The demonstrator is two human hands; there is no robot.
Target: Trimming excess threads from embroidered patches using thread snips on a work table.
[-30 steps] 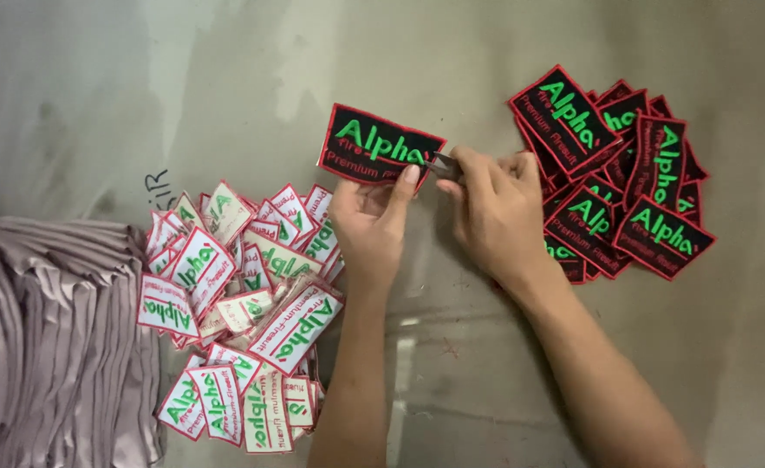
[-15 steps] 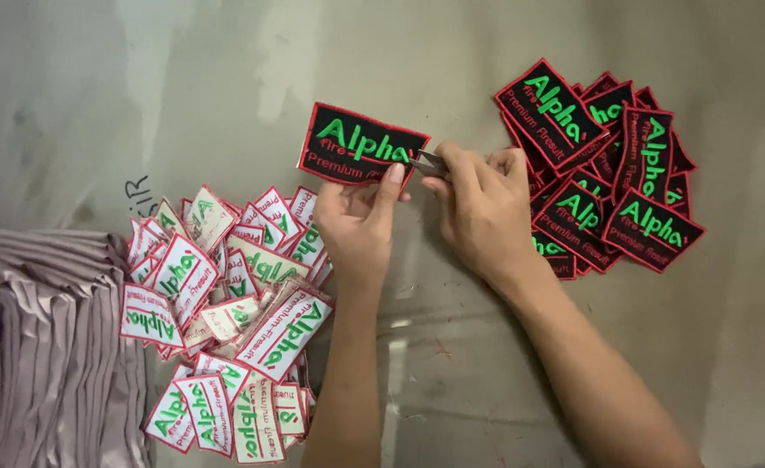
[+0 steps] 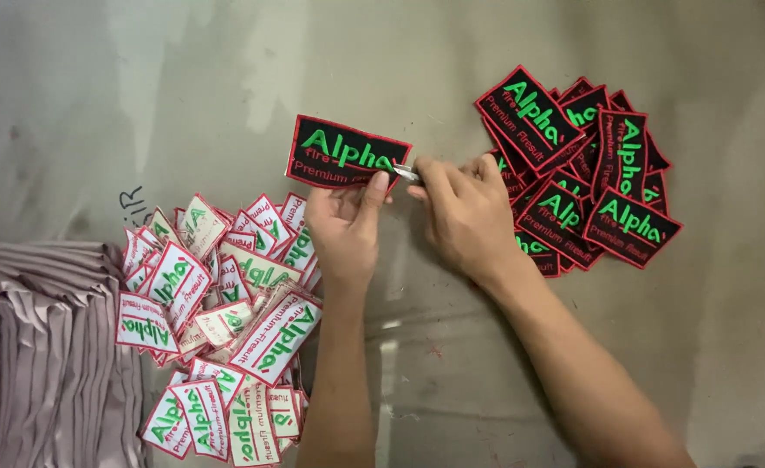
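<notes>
My left hand [image 3: 345,221] pinches the lower right edge of a black rectangular patch [image 3: 341,153] with a red border and green lettering, holding it face up above the table. My right hand [image 3: 462,208] is closed around a small metal tool [image 3: 406,173] whose tip touches the patch's right end. Whether the tool is a snipper or tweezers I cannot tell.
A pile of several black patches [image 3: 583,173] lies face up at the right. A heap of patches with white backs [image 3: 218,321] lies at the lower left. Folded mauve fabric [image 3: 40,355] fills the left edge. The grey table [image 3: 226,69] lies under everything.
The held patch and both hands have drifted slightly left and down in the view; the grips stay the same.
</notes>
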